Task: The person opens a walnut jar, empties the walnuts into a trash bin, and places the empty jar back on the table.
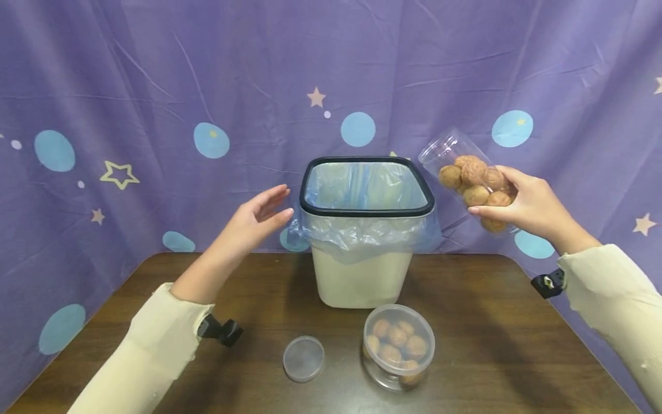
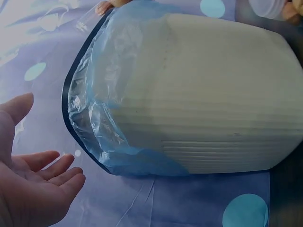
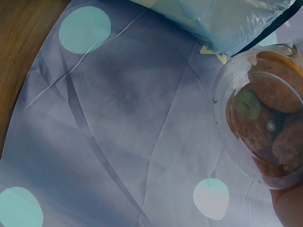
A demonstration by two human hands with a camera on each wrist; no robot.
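Note:
My right hand [image 1: 535, 204] grips a clear plastic jar [image 1: 449, 144] of walnuts [image 1: 473, 172], held tilted with its mouth toward the upper left, just right of the bin's rim. In the right wrist view the round base of the jar [image 3: 227, 127] shows, with walnuts [image 3: 274, 113] behind it. A cream trash bin [image 1: 362, 279] with a black rim and a blue plastic bag [image 1: 362, 233] stands in the middle. My left hand [image 1: 253, 221] is raised beside the bin's left side, fingers relaxed and apart from it, holding nothing; the left wrist view shows this hand [image 2: 40, 184] near the rim.
On the brown table [image 1: 248, 379], in front of the bin, stands a second clear jar [image 1: 398, 348] with a lid on and walnuts inside. Left of it lies a loose round lid [image 1: 304, 359]. A purple curtain [image 1: 258, 69] with dots and stars hangs behind the table.

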